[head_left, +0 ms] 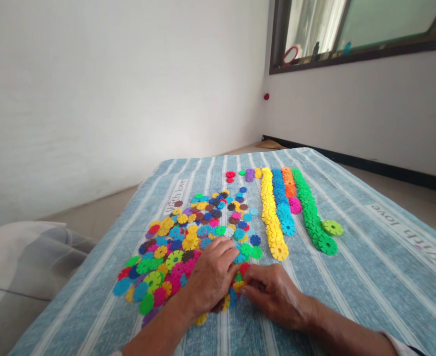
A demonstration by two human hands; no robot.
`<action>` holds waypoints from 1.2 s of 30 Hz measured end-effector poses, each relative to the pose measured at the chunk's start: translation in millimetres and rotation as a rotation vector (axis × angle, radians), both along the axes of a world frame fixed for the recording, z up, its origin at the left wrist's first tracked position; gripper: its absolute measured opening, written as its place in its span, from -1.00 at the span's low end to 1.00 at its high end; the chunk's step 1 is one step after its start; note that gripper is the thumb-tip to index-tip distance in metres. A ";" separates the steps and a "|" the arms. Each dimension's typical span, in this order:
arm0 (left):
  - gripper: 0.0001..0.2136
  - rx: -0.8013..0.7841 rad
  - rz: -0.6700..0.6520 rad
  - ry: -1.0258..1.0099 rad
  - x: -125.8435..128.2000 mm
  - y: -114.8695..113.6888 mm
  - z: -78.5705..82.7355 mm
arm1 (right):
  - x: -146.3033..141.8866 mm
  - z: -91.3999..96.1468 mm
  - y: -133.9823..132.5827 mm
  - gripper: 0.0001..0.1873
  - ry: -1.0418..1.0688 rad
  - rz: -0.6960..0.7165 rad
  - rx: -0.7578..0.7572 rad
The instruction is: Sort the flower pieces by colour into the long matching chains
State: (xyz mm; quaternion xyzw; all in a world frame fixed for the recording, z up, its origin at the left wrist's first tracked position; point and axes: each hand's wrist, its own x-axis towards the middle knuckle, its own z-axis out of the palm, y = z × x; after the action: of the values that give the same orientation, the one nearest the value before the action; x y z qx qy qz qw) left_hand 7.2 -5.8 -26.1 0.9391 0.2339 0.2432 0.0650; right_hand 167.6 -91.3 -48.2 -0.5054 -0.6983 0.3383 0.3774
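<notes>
A loose heap of notched plastic building discs (176, 257) in many colours spreads over the cloth before me. My left hand (214, 269) lies on the heap's right side, fingers bent and pressed together; what is under them is hidden. Just right of it, my right hand (277, 296) is closed, thumb and forefinger pinching at a yellow disc (239, 286). A red disc (244, 268) shows between the two hands. Beyond my right hand, overlapping discs form a yellow row (271, 212), a blue row (282, 207), a short orange row (288, 182) and a green row (310, 212).
A light green disc (332, 227) rests beside the green row, and a magenta one (295, 205) below the orange. Small red (230, 175) and purple (250, 175) groups lie at the back. A striped blue cloth (369, 257) covers the table. Grey-white fabric (21, 267) is at left.
</notes>
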 end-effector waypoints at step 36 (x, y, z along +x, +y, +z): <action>-0.76 0.053 -0.233 0.119 131.6 48.2 33.3 | -1.3 -0.6 10.5 -0.82 -0.234 -0.046 0.134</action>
State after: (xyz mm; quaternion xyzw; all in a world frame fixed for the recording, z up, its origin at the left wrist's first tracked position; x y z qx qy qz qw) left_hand 138.9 42.4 7.3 0.9740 0.1204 0.1840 0.0539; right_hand 166.3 -80.8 -48.8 -0.5311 -0.7467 0.2210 0.3340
